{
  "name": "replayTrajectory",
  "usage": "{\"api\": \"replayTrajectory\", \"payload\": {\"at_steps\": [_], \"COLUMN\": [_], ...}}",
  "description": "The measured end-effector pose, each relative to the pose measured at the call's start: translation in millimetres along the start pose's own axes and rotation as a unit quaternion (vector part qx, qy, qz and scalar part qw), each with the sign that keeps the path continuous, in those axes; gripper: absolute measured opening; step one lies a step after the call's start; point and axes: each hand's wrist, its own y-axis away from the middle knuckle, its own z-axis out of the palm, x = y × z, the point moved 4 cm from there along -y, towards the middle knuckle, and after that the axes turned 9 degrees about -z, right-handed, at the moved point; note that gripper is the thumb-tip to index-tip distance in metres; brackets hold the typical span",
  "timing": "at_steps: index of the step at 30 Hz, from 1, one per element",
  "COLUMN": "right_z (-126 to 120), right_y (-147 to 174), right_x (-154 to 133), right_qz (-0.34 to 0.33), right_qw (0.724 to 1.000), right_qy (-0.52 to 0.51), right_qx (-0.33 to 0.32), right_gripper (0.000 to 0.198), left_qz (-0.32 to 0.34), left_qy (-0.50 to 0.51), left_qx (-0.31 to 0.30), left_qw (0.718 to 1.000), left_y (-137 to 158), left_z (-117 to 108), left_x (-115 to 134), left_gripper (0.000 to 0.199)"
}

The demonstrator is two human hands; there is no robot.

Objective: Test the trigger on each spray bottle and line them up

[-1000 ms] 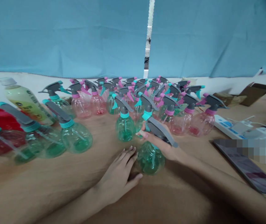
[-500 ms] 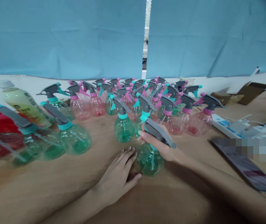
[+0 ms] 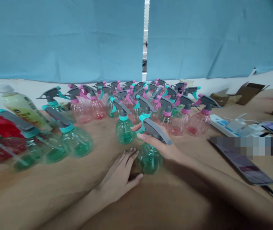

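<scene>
My right hand point(image 3: 161, 145) is wrapped round the neck of a green spray bottle point(image 3: 150, 161) with a grey and turquoise trigger head. Its fingers reach forward beneath the head, near the trigger. Flat on the table, fingers stretched out, my left hand point(image 3: 121, 174) lies just left of that bottle. Another green spray bottle point(image 3: 124, 131) stands close in front of my hands. Behind it are rows of pink spray bottles point(image 3: 200, 123) and green ones. Several more green spray bottles point(image 3: 77, 142) stand at the left.
A pale drink bottle point(image 3: 23, 105) and a red bag point(image 3: 1, 124) are at the left. On the right lie a phone point(image 3: 244, 163), a white power strip point(image 3: 225, 126) with chargers and cables, and an open cardboard box point(image 3: 250, 92). Blue cloth point(image 3: 79, 38) hangs behind the wooden table.
My right hand and the green spray bottle have moved slightly forward and left in view. The camera has turned a little right. My left hand stays flat on the table.
</scene>
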Motion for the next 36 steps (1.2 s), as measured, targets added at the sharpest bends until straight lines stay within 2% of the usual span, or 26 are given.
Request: {"api": "replayTrajectory", "payload": {"at_steps": [9, 14, 21, 26, 31, 36], "right_z": [0.5, 9.1, 35.3, 67.4, 98.9, 105.8], "right_y": [2.2, 1.5, -3.0, -9.0, -17.2, -20.4], "right_x": [7.3, 9.3, -1.7, -9.0, -10.1, -18.9], "right_qz": [-0.025, -0.036, -0.026, -0.044, -0.049, -0.052], "right_qw": [0.999, 0.996, 0.998, 0.998, 0.999, 0.998], "right_qy": [-0.031, -0.078, -0.05, -0.042, -0.019, 0.035], "right_qx": [0.016, 0.038, 0.026, 0.005, 0.011, 0.003], "right_gripper": [0.019, 0.024, 0.037, 0.034, 0.037, 0.041], "left_qz": [-0.018, -0.03, -0.088, -0.113, -0.132, -0.154], "left_qy": [0.071, 0.096, 0.152, 0.169, 0.167, 0.158], "left_qx": [0.016, 0.027, 0.053, 0.071, 0.109, 0.116], "left_qw": [0.997, 0.995, 0.983, 0.977, 0.971, 0.969], "left_y": [2.8, 5.8, 21.7, 38.1, 51.5, 59.9], "left_z": [-4.0, -5.3, -19.5, -28.9, -36.6, -42.6], "left_x": [2.5, 2.5, 0.1, -9.7, -24.2, -30.0], "left_gripper": [0.061, 0.06, 0.065, 0.074, 0.079, 0.081]}}
